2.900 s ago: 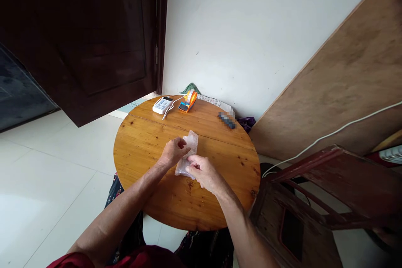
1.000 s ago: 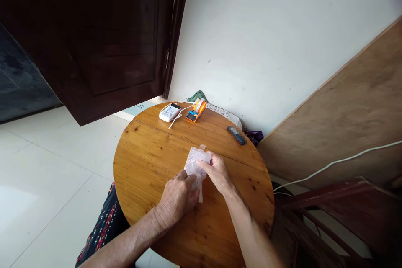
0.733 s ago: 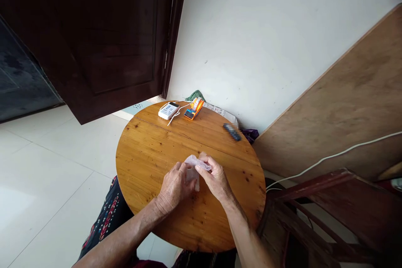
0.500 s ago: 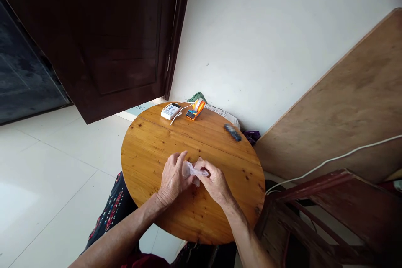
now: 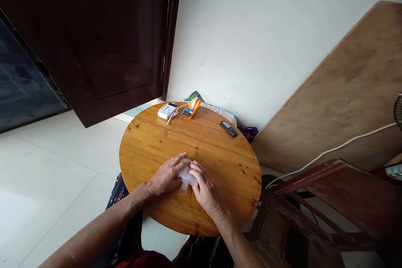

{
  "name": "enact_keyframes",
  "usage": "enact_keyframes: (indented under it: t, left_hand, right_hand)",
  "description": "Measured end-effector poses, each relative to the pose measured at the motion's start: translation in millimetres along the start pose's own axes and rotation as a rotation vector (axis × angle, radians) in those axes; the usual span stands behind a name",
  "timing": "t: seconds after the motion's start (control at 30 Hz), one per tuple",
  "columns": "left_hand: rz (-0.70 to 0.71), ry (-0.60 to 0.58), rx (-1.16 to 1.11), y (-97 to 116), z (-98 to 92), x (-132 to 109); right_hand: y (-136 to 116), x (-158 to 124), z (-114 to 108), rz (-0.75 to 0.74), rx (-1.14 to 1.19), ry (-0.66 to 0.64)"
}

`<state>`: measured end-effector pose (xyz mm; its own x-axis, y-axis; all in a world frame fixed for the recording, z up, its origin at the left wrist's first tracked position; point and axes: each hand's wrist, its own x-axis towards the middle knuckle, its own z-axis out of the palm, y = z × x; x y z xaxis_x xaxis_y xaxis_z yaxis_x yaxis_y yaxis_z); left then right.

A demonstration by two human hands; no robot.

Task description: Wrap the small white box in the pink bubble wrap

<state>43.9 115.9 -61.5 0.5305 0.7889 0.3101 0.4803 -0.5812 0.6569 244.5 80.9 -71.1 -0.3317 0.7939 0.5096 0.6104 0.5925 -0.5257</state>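
A small packet (image 5: 187,174) wrapped in translucent, whitish plastic lies on the round wooden table, between my two hands. From its near side sticks out a short clear strip (image 5: 183,188) that looks like tape. My left hand (image 5: 167,174) lies along the packet's left side, its fingers close together over the edge. On the opposite side, my right hand (image 5: 205,188) curls its fingers over the packet's right edge. What is inside the wrapping I cannot make out, and the fingers hide both of its sides.
Toward the back of the table (image 5: 147,150) lie a white device (image 5: 167,111) with a cord and an orange tape dispenser (image 5: 191,109). A dark handset (image 5: 228,128) rests near the right rim. A wooden chair (image 5: 317,201) stands at right, a dark door (image 5: 119,50) at left.
The plastic was bunched between my fingers and now lies flatter under both hands. A clear strip has come into sight. My left hand has flattened, and the view has shifted slightly.
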Motion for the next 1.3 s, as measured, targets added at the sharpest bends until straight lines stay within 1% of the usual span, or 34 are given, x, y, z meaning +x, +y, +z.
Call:
enact_keyframes:
  t: [0.1, 0.17, 0.23, 0.3, 0.33, 0.37, 0.43, 0.5, 0.57, 0.63, 0.73, 0.83, 0.93, 1.03, 1.13, 1.2, 1.3]
  left_hand:
    - [-0.034, 0.047, -0.069, 4.7, 1.1, 8.8]
    - [-0.072, 0.058, -0.154, 8.9, -2.4, 14.3]
    - [-0.163, 0.026, -0.19, 12.3, -8.0, 18.0]
    - [-0.27, 0.012, -0.142, 13.8, -12.6, 19.8]
    - [-0.297, 0.01, -0.124, 13.7, -13.9, 20.2]
    - [-0.305, 0.01, -0.14, 13.2, -14.5, 20.2]
    - [-0.301, -0.002, -0.306, 11.0, -13.8, 19.9]
    - [-0.31, -0.027, -0.545, 8.1, -11.7, 19.7]
    - [-0.337, -0.023, -0.706, 5.2, -9.1, 20.5]
    - [-0.351, -0.012, -0.781, 3.5, -6.3, 22.8]
    - [-0.354, -0.006, -0.83, 3.3, -2.3, 27.8]
    - [-0.352, 0.004, -0.914, 3.5, 1.9, 31.7]
    - [-0.381, 0.013, -1.032, 1.0, 6.9, 33.4]
    - [-0.43, 0.032, -1.021, -3.2, 11.0, 33.7]
    - [-0.47, 0.038, -0.979, -6.6, 13.0, 34.0]
    - [-0.476, 0.026, -0.981, -8.3, 13.6, 34.3]
    - [-0.465, 0.018, -0.986, -11.1, 14.7, 34.8]
  right_hand:
    - [-1.2, 12.0, -6.2, 0.064, 0.065, 0.02]
    - [-4.7, 20.8, -15.4, 0.175, 0.17, -0.009]
    - [-7.0, 28.5, -24.5, 0.333, 0.342, -0.113]
    - [-6.4, 34.1, -29.5, 0.509, 0.541, -0.215]
    - [-5.0, 36.3, -29.9, 0.588, 0.62, -0.239]
    - [-3.2, 38.0, -28.9, 0.653, 0.668, -0.237]
    - [0.5, 41.0, -24.3, 0.712, 0.658, -0.176]
    - [2.5, 43.6, -19.2, 0.678, 0.579, -0.108]
    - [2.1, 45.6, -16.6, 0.641, 0.529, -0.057]
    - [0.0, 46.2, -16.8, 0.644, 0.568, -0.059]
    - [-2.7, 44.5, -19.5, 0.631, 0.661, -0.11]
    - [-2.1, 41.9, -21.3, 0.583, 0.594, -0.121]
    - [0.3, 42.1, -23.5, 0.564, 0.512, -0.131]
    - [2.7, 46.3, -28.2, 0.545, 0.454, -0.162]
    - [7.3, 53.6, -31.6, 0.489, 0.419, -0.179]
    - [11.8, 59.3, -29.6, 0.471, 0.414, -0.165]
    - [17.9, 68.2, -19.2, 0.525, 0.387, -0.099]
